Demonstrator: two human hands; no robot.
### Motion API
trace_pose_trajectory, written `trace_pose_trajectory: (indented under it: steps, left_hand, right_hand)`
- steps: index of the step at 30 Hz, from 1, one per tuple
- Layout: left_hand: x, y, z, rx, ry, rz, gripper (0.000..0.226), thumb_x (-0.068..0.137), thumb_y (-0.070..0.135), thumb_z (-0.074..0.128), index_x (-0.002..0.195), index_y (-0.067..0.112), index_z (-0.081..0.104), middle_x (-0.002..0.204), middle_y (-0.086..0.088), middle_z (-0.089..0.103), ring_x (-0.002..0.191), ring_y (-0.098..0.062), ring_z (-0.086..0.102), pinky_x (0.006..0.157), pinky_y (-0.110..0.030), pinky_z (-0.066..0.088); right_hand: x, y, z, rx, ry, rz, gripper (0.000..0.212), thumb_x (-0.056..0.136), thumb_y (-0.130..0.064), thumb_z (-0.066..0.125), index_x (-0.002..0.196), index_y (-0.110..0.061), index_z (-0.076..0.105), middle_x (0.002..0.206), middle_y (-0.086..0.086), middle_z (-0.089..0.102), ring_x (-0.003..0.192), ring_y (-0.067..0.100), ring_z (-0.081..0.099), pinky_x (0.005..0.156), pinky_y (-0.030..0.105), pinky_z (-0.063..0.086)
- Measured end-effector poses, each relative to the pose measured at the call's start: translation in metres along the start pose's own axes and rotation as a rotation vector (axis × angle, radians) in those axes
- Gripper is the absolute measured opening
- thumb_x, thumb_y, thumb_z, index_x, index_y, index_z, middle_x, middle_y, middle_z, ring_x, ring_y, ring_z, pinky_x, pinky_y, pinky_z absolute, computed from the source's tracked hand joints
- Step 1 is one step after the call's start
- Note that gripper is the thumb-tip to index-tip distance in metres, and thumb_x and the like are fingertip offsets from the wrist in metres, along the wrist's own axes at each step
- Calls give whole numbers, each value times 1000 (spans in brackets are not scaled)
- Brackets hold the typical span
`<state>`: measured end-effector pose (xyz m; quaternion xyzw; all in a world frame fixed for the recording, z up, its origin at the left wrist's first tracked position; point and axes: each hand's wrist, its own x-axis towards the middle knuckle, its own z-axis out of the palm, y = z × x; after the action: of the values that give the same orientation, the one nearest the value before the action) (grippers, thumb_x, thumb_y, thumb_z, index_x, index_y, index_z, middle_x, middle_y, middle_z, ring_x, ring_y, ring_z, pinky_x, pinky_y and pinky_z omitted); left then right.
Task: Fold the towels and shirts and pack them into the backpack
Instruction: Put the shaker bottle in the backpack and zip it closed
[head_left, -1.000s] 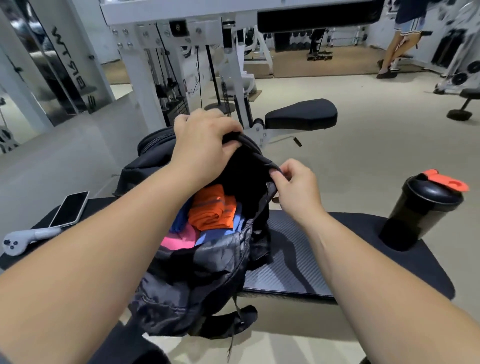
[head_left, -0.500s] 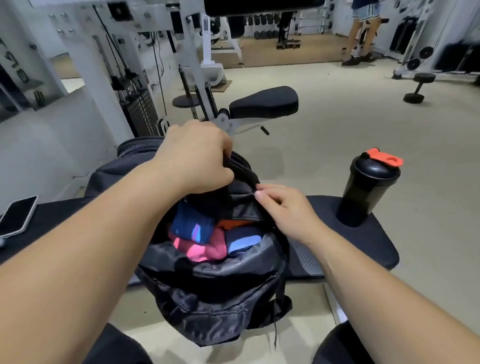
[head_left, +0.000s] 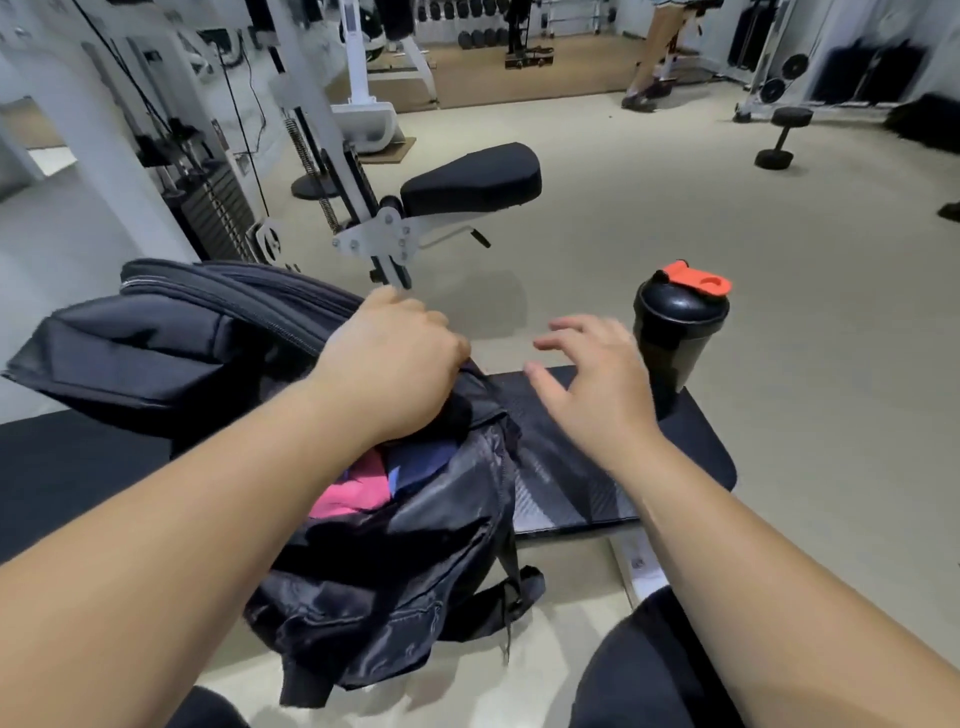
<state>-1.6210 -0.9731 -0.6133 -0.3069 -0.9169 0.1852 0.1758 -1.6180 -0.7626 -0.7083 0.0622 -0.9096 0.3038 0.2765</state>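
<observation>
Pale gym flooring spreads behind a black padded bench (head_left: 691, 452). On the bench, the grip of the left hand (head_left: 395, 364) is curled tight over the upper lip of the backpack (head_left: 171, 338), bunching the black fabric at its mouth. The grip of the right hand (head_left: 592, 384) is spread and holds nothing, hovering over the bench just right of the backpack. Inside the backpack's mouth, pink cloth (head_left: 353, 491) lies against dark blue cloth (head_left: 421, 460), both soft and matte; whether they are towels or shirts I cannot tell. No loose laundry shows outside the backpack, so the packing looks nearly done, with closing the mouth probably all that is left. The backpack is slick, crinkled nylon with ribbed zip tracks, and it slumps over the bench's near edge. Right of the backpack stands a smooth black shaker bottle (head_left: 678, 332) with an orange flip cap.
</observation>
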Motion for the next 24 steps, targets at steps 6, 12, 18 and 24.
trace_pose_trajectory:
  steps: [6, 12, 18, 24]
  left_hand:
    - [26, 34, -9, -257, -38, -86, 21, 98, 37, 45, 103, 28, 64, 97, 4, 61, 94, -27, 61, 72, -37, 45]
    - [48, 71, -6, -507, -25, -152, 36, 97, 43, 54, 132, 32, 54, 119, 5, 58, 110, -24, 58, 88, -40, 50]
    - [61, 99, 9, -730, -53, -165, 68, 89, 48, 65, 148, 42, 32, 138, 5, 47, 122, -23, 53, 99, -42, 48]
    - [63, 114, 19, -885, -48, -194, 93, 85, 46, 73, 153, 55, 10, 162, -1, 22, 148, -22, 29, 116, -41, 35]
  right_hand:
    - [32, 61, -52, -204, 165, 320, 64, 73, -46, 77, 132, -41, 53, 156, 6, 30, 147, 35, 22, 116, 56, 23]
    - [44, 109, -60, 27, -19, 408, 76, 74, -38, 82, 139, -46, 44, 151, 8, 37, 137, 25, 41, 108, 28, 35]
    - [41, 113, -58, 113, -21, 343, 68, 78, -29, 82, 132, -48, 46, 142, -2, 40, 118, 18, 56, 98, 23, 36]
    - [28, 96, -78, 221, 4, 252, 67, 72, -28, 85, 126, -48, 49, 130, -9, 52, 114, 0, 48, 97, 14, 36]
